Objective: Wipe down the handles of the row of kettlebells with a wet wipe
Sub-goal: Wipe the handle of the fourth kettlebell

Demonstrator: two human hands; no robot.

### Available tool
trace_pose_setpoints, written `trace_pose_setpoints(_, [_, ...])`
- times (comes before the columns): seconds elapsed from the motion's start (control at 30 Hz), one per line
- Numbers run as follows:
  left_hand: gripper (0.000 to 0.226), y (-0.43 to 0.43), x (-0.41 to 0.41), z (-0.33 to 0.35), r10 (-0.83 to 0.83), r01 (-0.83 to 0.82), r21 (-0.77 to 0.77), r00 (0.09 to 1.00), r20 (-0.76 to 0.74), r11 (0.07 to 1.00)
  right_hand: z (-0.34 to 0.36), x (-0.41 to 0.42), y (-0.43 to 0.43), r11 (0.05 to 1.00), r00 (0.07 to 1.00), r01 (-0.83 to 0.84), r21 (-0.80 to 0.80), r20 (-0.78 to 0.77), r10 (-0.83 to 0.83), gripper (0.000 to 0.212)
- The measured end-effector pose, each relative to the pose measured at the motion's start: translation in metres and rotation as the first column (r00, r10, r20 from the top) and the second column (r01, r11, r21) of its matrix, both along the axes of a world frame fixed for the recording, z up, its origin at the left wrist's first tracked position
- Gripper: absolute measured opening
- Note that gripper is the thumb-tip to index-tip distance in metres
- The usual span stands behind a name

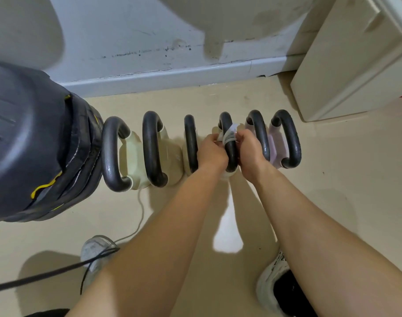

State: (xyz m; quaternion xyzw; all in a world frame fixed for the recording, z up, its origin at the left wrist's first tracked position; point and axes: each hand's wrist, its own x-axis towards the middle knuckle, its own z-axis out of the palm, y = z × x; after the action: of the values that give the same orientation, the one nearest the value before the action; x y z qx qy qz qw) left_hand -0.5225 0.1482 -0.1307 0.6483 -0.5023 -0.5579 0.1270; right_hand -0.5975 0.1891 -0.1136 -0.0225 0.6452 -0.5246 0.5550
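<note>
Several kettlebells stand in a row on the beige floor, each with a dark loop handle. The bodies on the left are cream, those on the right pale pink. A white wet wipe is wrapped around the fourth handle from the left. My left hand and my right hand pinch the wipe's ends from either side of that handle. The kettlebell body under my hands is mostly hidden.
A large dark padded cylinder with yellow trim lies at the left, touching the row. A grey skirting board runs behind. A cream cabinet stands at the right. My shoes and a black cable are on the near floor.
</note>
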Motion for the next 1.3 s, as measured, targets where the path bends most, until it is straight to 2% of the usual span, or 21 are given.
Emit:
trace_pose_setpoints(0.1, [0.022, 0.006, 0.0, 0.003, -0.016, 0.027, -0.091, 0.993, 0.115, 0.996, -0.002, 0.0, 0.002, 0.998, 0.991, -0.028, 0.061, -0.13, 0.036, 0.038])
trace_pose_setpoints(0.17, [0.021, 0.009, 0.001, 0.005, 0.01, 0.014, -0.153, 0.988, 0.154, 0.988, -0.004, 0.001, 0.003, 0.987, 0.951, -0.116, 0.109, -0.274, 0.142, 0.027])
trace_pose_setpoints(0.23, [0.018, 0.011, 0.004, 0.01, 0.002, 0.041, -0.23, 0.983, 0.184, 0.972, 0.0, -0.002, 0.003, 0.912, 0.753, -0.294, 0.286, -0.518, 0.405, 0.018])
trace_pose_setpoints(0.27, [0.017, 0.011, 0.006, 0.014, -0.007, 0.059, -0.264, 0.981, 0.193, 0.963, 0.0, -0.003, 0.004, 0.889, 0.678, -0.313, 0.335, -0.576, 0.456, 0.018])
trace_pose_setpoints(0.3, [0.016, 0.01, 0.008, 0.016, -0.012, 0.07, -0.3, 0.981, 0.193, 0.951, -0.001, -0.005, 0.005, 0.878, 0.658, -0.327, 0.349, -0.583, 0.476, 0.02])
trace_pose_setpoints(0.43, [0.013, 0.007, 0.016, 0.031, -0.026, 0.09, -0.395, 0.986, 0.165, 0.914, -0.001, -0.009, 0.012, 0.899, 0.719, -0.337, 0.278, -0.54, 0.437, 0.036])
trace_pose_setpoints(0.67, [0.012, 0.009, 0.028, 0.035, -0.094, 0.148, -0.403, 0.984, 0.151, 0.903, 0.013, -0.026, 0.022, 0.801, 0.66, -0.398, 0.447, -0.467, 0.589, 0.039])
trace_pose_setpoints(0.73, [0.011, 0.011, 0.032, 0.035, -0.108, 0.151, -0.396, 0.986, 0.128, 0.906, 0.02, -0.029, 0.024, 0.84, 0.734, -0.349, 0.416, -0.436, 0.521, 0.032])
trace_pose_setpoints(0.9, [0.01, 0.02, 0.033, 0.037, -0.148, 0.154, -0.374, 0.988, 0.043, 0.915, 0.031, -0.016, 0.026, 0.965, 0.922, -0.136, 0.222, -0.329, 0.206, 0.014])
trace_pose_setpoints(0.93, [0.012, 0.022, 0.033, 0.039, -0.17, 0.175, -0.386, 0.984, 0.048, 0.906, 0.033, -0.01, 0.028, 0.978, 0.946, -0.093, 0.187, -0.29, 0.146, 0.008])
trace_pose_setpoints(1.0, [0.019, 0.028, 0.034, 0.042, -0.226, 0.235, -0.417, 0.972, 0.07, 0.878, 0.034, 0.0, 0.034, 0.993, 0.978, -0.009, 0.115, -0.204, 0.033, 0.015])
trace_pose_setpoints(1.07, [0.03, 0.035, 0.037, 0.043, -0.31, 0.32, -0.438, 0.946, 0.096, 0.84, 0.034, 0.003, 0.039, 0.998, 0.99, 0.035, 0.057, -0.14, -0.026, 0.013])
trace_pose_setpoints(1.17, [0.04, 0.039, 0.043, 0.035, -0.426, 0.43, -0.472, 0.897, 0.123, 0.77, 0.03, -0.002, 0.042, 0.996, 0.978, -0.066, 0.059, -0.195, 0.076, 0.019])
trace_pose_setpoints(1.3, [0.027, 0.036, 0.039, 0.027, -0.359, 0.337, -0.554, 0.93, 0.072, 0.761, 0.029, -0.008, 0.038, 0.976, 0.925, -0.215, 0.029, -0.314, 0.213, 0.02])
